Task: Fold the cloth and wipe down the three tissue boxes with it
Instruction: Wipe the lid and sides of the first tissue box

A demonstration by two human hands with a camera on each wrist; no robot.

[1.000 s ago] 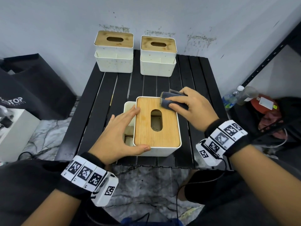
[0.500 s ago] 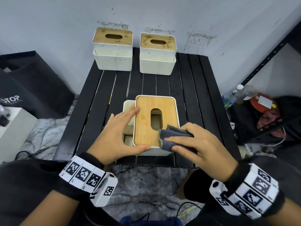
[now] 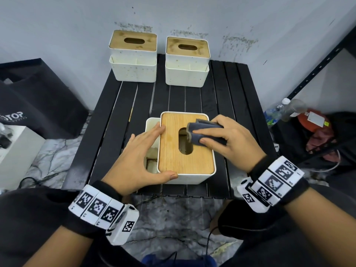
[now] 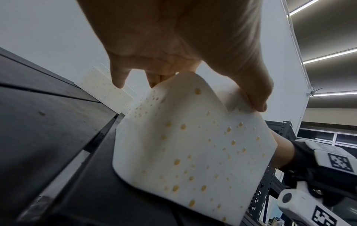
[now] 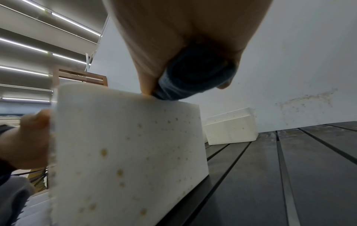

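While bracing box (image 3: 185,147), left grip (image 3: 139,162) spread; right grip (image 3: 229,139) pinching cloth (image 3: 204,132).

I wear black sleeves (image 3: 28,212) and black wristbands (image 3: 259,166); each wrist carries a white camera unit (image 3: 123,224) ringed with black-and-white square-patterned markers (image 3: 273,184).

A black slatted tabletop (image 3: 221,105) stood against a stained grey wall (image 3: 240,22). Marble floor (image 3: 169,214) lay below, a black rack (image 3: 317,70) off its right edge, strip lights (image 5: 25,45) overhead.
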